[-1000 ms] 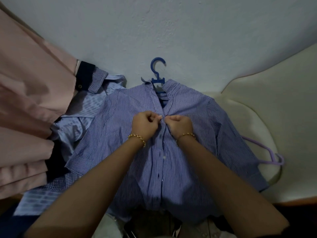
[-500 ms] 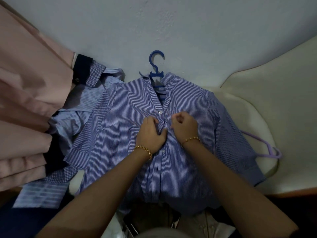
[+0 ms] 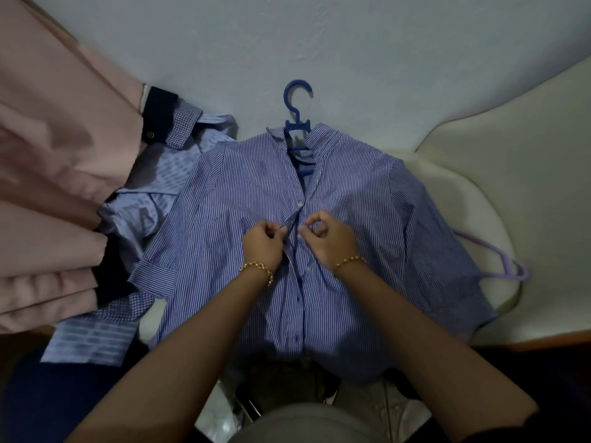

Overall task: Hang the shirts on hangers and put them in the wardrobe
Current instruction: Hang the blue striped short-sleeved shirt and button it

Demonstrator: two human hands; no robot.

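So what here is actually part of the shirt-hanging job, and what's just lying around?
In the job: blue-and-white striped shirt, pinched at its button strip by the left hand and right hand; blue plastic hanger inside its collar; spare lilac plastic hanger; pale-blue patterned shirt waiting.
Lying about: folded pink fabric; cream padded seat.
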